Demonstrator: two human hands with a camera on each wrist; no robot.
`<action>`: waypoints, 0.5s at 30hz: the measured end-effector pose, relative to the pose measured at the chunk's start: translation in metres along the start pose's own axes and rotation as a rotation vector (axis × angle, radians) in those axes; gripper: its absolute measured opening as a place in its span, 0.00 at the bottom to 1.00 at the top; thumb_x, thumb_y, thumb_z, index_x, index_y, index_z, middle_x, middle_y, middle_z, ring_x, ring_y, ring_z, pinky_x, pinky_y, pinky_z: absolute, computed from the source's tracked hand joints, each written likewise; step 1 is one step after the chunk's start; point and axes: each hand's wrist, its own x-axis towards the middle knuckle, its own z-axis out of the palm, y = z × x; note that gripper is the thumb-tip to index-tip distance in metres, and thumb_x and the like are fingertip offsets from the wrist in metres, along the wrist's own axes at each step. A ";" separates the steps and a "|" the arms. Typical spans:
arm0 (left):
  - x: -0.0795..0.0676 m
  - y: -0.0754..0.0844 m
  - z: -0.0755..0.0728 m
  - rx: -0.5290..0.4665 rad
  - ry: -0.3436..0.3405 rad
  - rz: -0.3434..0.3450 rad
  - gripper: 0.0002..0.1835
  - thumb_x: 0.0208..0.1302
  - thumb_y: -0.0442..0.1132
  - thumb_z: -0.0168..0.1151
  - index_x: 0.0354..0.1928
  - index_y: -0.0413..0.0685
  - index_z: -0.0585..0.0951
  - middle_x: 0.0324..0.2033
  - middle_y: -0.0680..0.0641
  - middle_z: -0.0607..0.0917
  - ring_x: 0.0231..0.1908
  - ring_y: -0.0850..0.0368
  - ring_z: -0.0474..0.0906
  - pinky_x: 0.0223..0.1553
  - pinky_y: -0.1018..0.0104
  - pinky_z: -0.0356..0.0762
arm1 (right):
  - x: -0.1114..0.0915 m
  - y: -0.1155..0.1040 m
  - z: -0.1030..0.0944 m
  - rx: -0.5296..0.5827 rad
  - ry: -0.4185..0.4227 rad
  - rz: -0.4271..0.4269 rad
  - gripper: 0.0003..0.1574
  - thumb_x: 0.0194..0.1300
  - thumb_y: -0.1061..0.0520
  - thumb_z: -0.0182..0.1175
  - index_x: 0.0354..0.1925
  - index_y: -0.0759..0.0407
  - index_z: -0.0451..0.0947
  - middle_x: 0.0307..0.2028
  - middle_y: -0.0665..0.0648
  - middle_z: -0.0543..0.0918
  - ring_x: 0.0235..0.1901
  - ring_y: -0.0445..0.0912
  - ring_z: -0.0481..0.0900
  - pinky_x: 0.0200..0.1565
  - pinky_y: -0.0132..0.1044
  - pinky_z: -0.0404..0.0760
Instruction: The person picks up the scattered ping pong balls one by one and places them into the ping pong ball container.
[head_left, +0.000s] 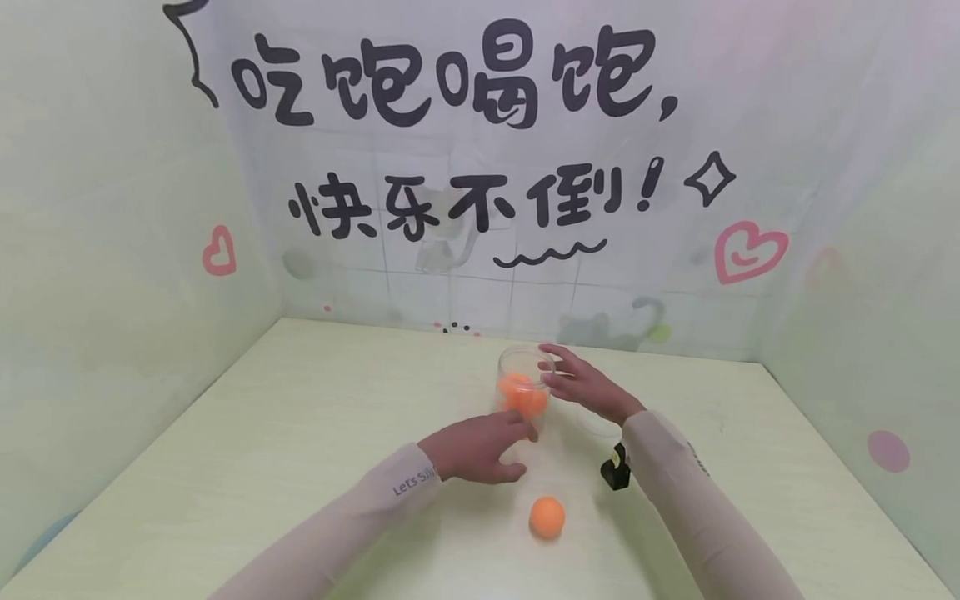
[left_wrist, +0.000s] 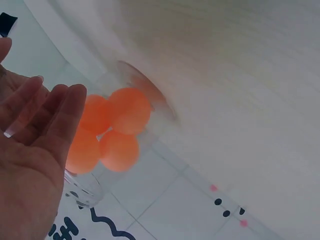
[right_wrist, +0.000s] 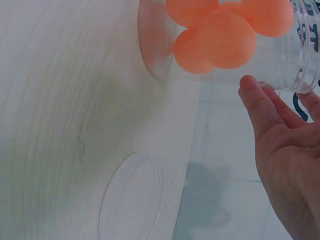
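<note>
A clear jar (head_left: 514,360) stands upright on the table with several orange balls (head_left: 528,402) inside. My right hand (head_left: 588,385) is at the jar's upper right side, its fingertips right by the neck in the right wrist view. In front of the jar, on its near left side, my left hand (head_left: 480,446) reaches over with fingers extended and thumb apart. The left wrist view shows its fingers (left_wrist: 67,115) overlapping the balls. One loose orange ball (head_left: 547,517) lies on the table nearer to me. A clear round lid (right_wrist: 132,200) lies flat to the right of the jar.
A small black object (head_left: 617,468) shows beside my right sleeve. The pale table (head_left: 300,400) is enclosed at the back by a printed curtain (head_left: 450,292) and at the sides by light walls. Part of something blue (head_left: 47,542) shows at the lower left.
</note>
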 end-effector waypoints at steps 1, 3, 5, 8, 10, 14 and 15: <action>0.000 0.002 0.002 -0.006 0.000 0.005 0.19 0.58 0.47 0.55 0.51 0.49 0.72 0.48 0.52 0.74 0.44 0.63 0.72 0.47 0.72 0.69 | 0.000 0.000 0.000 -0.001 -0.001 -0.003 0.39 0.64 0.49 0.51 0.67 0.51 0.47 0.64 0.67 0.58 0.62 0.55 0.59 0.57 0.46 0.64; 0.000 0.005 0.005 -0.028 -0.004 0.021 0.19 0.59 0.48 0.53 0.51 0.49 0.73 0.48 0.51 0.74 0.44 0.63 0.72 0.47 0.72 0.69 | 0.000 0.001 0.000 -0.009 -0.002 -0.004 0.39 0.64 0.49 0.51 0.67 0.51 0.46 0.64 0.66 0.58 0.62 0.55 0.59 0.57 0.47 0.64; 0.000 0.009 0.008 -0.046 -0.010 0.037 0.20 0.60 0.50 0.52 0.51 0.49 0.73 0.47 0.51 0.74 0.42 0.64 0.71 0.46 0.72 0.69 | 0.000 0.001 -0.001 -0.008 -0.004 -0.005 0.39 0.64 0.49 0.51 0.68 0.52 0.46 0.64 0.66 0.58 0.62 0.55 0.59 0.57 0.47 0.64; 0.000 0.017 0.012 -0.038 -0.026 0.074 0.21 0.60 0.52 0.51 0.52 0.50 0.73 0.44 0.51 0.75 0.38 0.65 0.71 0.43 0.74 0.69 | 0.000 0.001 -0.001 -0.012 -0.004 -0.007 0.40 0.64 0.48 0.51 0.67 0.51 0.46 0.63 0.65 0.59 0.62 0.55 0.60 0.57 0.46 0.65; 0.000 0.023 0.014 -0.006 -0.033 0.104 0.22 0.59 0.54 0.50 0.52 0.51 0.73 0.43 0.52 0.75 0.36 0.67 0.71 0.40 0.76 0.69 | 0.000 0.002 -0.001 -0.014 0.000 -0.010 0.40 0.63 0.47 0.52 0.67 0.51 0.47 0.63 0.64 0.59 0.62 0.54 0.61 0.57 0.46 0.65; 0.002 0.033 0.021 0.058 -0.045 0.136 0.25 0.56 0.57 0.51 0.53 0.54 0.73 0.41 0.55 0.74 0.35 0.68 0.70 0.36 0.78 0.68 | 0.000 0.002 0.000 -0.020 0.008 -0.005 0.39 0.63 0.46 0.52 0.67 0.49 0.48 0.63 0.63 0.60 0.61 0.53 0.62 0.56 0.45 0.66; 0.002 0.036 0.023 0.069 -0.047 0.136 0.25 0.55 0.57 0.52 0.53 0.55 0.73 0.41 0.56 0.74 0.35 0.69 0.70 0.35 0.79 0.68 | 0.000 0.002 0.000 -0.021 0.008 -0.004 0.39 0.63 0.46 0.52 0.67 0.49 0.48 0.63 0.63 0.60 0.61 0.53 0.62 0.56 0.45 0.66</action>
